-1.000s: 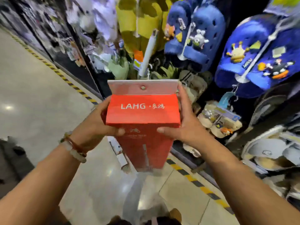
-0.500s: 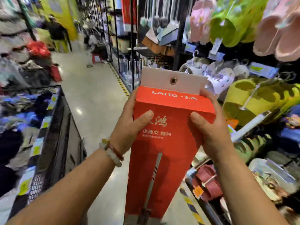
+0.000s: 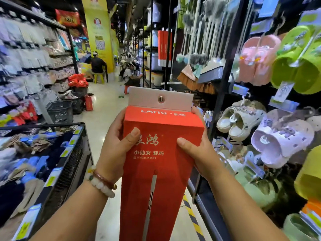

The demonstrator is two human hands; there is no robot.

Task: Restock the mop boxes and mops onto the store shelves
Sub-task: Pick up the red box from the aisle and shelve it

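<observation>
Both my hands grip one red mop box [image 3: 161, 171] upright: left hand [image 3: 116, 146] at nine o'clock, right hand [image 3: 198, 152] at three.

The box [image 3: 161, 153] sits mid-aisle between both hands; a bin [image 3: 76, 148] lies left, slippers [image 3: 278, 140] right, brooms [image 3: 199, 66] hang ahead.
</observation>
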